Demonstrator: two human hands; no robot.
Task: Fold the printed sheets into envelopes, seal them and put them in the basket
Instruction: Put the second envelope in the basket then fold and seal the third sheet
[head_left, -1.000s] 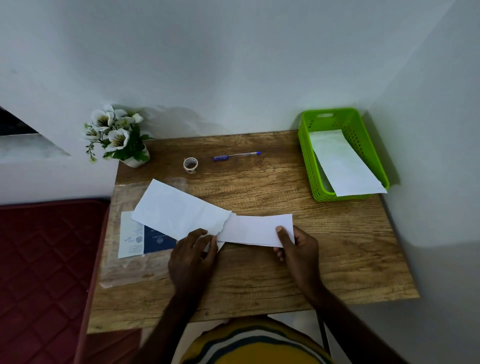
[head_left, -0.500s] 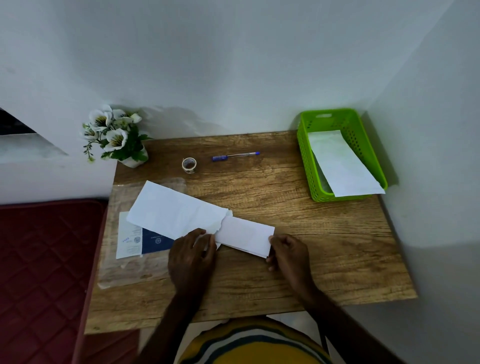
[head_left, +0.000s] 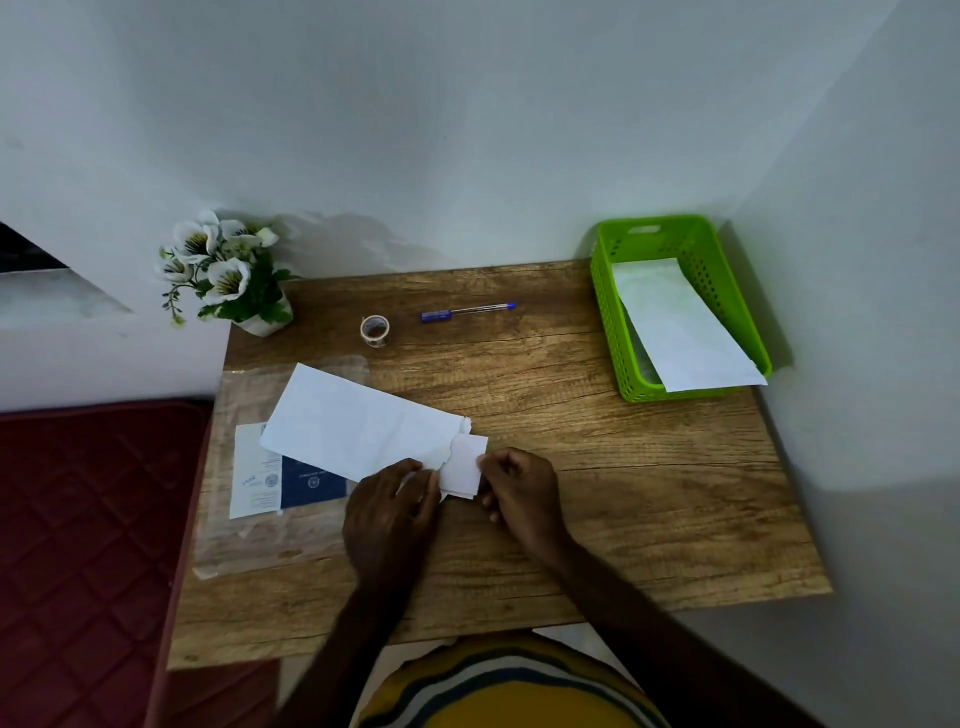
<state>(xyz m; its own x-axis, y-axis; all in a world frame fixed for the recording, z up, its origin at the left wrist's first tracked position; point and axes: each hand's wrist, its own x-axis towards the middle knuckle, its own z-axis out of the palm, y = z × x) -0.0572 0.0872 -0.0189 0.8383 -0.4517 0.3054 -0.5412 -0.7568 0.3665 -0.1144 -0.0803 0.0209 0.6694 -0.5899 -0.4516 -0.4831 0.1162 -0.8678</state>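
White folded sheet (head_left: 464, 466) mid-frame, half inside envelope (head_left: 358, 423); left fingers (head_left: 415, 480) pinch the envelope mouth, right fingers (head_left: 491, 467) closed on the sheet's end; insertion step; next, I'd say, push it home.

- A flower pot (head_left: 260, 323) stood at the surface's (head_left: 649, 493) far left corner.
- A pen (head_left: 467, 312) lay near the back edge.
- A red mattress (head_left: 88, 545) lay left of it.

The wooden table (head_left: 597, 467) carries a tape roll (head_left: 375, 330) at its back. Right of the roll lies a pen (head_left: 467, 313), farther right a green basket (head_left: 618, 332). Left stands a flower pot (head_left: 260, 325); nearer the person lies a plastic sleeve (head_left: 249, 545).
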